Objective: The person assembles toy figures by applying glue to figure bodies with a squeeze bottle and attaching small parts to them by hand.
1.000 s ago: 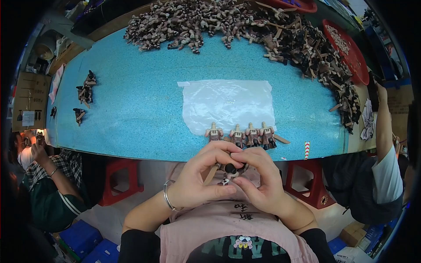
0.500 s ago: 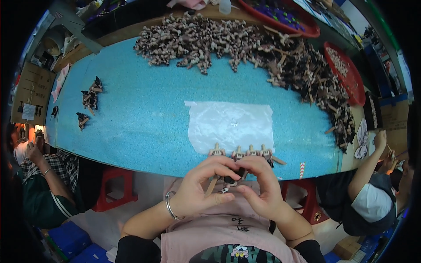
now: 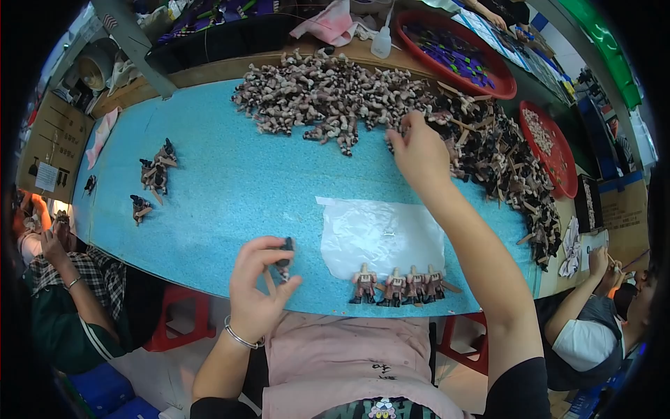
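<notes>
While the left hand point(image 3: 257, 290) pinches a dark figure point(image 3: 284, 255), the right hand point(image 3: 419, 150) closes on the figure pile point(image 3: 335, 98) near a red tray point(image 3: 499, 87) of purple parts.

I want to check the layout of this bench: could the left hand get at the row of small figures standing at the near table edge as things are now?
Probably yes. The left hand, pinching a small dark part, sits just beside the row of figures along the same edge, with bare blue table between them.
</notes>
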### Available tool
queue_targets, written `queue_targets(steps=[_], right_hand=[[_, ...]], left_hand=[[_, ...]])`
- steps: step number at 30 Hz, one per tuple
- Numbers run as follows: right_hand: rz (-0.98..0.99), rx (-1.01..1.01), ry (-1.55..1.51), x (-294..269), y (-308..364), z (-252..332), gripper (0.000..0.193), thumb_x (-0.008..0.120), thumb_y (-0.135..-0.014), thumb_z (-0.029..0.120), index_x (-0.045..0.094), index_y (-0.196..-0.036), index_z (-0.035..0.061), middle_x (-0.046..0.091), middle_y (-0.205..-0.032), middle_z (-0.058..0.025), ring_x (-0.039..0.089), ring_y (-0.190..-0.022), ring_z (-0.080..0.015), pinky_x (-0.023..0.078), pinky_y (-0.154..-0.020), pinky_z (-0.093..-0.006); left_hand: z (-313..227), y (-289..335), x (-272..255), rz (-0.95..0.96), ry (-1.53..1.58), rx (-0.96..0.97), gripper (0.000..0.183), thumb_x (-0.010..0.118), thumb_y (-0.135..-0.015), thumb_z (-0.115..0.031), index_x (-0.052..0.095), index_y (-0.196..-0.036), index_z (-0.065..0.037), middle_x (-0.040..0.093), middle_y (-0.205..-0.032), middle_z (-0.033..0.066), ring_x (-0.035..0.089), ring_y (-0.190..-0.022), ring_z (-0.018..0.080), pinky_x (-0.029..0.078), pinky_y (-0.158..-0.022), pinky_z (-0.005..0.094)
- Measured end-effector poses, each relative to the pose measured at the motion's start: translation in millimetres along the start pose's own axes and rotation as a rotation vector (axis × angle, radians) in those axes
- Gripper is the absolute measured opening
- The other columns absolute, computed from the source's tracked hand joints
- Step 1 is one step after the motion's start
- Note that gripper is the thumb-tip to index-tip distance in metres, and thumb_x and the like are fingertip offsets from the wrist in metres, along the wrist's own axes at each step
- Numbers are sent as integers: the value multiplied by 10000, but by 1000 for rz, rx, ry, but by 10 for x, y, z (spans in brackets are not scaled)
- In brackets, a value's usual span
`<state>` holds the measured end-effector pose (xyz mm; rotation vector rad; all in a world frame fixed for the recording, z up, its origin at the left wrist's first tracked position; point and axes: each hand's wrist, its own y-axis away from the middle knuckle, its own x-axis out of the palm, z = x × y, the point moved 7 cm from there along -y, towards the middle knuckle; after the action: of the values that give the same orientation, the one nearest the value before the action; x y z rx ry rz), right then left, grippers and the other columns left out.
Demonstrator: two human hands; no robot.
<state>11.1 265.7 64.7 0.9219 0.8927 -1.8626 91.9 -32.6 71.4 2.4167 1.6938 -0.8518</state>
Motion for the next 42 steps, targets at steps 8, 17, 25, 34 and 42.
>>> queue_targets(steps=[8, 17, 25, 34, 42], right_hand=[[-100, 10, 124, 147, -64, -48, 411, 690, -781, 120, 439, -1100, 48, 632, -898, -181, 620, -832, -395, 486, -697, -475], [-35, -179, -46, -125, 265, -115, 177, 618, -781, -6, 558, -948, -6, 566, -927, -159, 581, -836, -319, 467, -709, -382], [238, -126, -343, -301, 1078, -206, 153, 667, -785, 34, 593, -916, 2, 565, -833, -111, 566, -751, -239, 458, -669, -326], [216, -305, -275, -219, 1203, -27, 116, 686, -766, 72, 623, -839, 6, 566, -831, -131, 567, -798, -319, 463, -678, -391], [245, 119, -698, -342, 1265, -272, 128, 608, -863, 70, 580, -951, -18, 614, -808, -108, 592, -684, -182, 472, -628, -298]], left_hand=[[455, -231, -530, -113, -349, 69, 339, 729, -652, -1, 620, -969, -45, 566, -1134, 121, 530, -1080, 303, 442, -910, 380], [493, -603, -1058, -413, -740, 216, 440, 699, -721, -38, 588, -1146, -42, 530, -1224, 160, 464, -1196, 335, 369, -1010, 424], [-262, 98, 587, 383, -265, 299, 590, 702, -726, -134, 495, -1271, -45, 467, -1307, 170, 441, -1224, 341, 335, -1019, 471], [-334, 218, 904, 496, -291, 385, 692, 695, -710, -126, 419, -1338, -33, 482, -1291, 148, 453, -1212, 304, 308, -1041, 470], [-295, 203, 790, 425, -186, 363, 619, 694, -689, -34, 486, -1272, -18, 548, -1234, 158, 525, -1138, 335, 394, -996, 447]])
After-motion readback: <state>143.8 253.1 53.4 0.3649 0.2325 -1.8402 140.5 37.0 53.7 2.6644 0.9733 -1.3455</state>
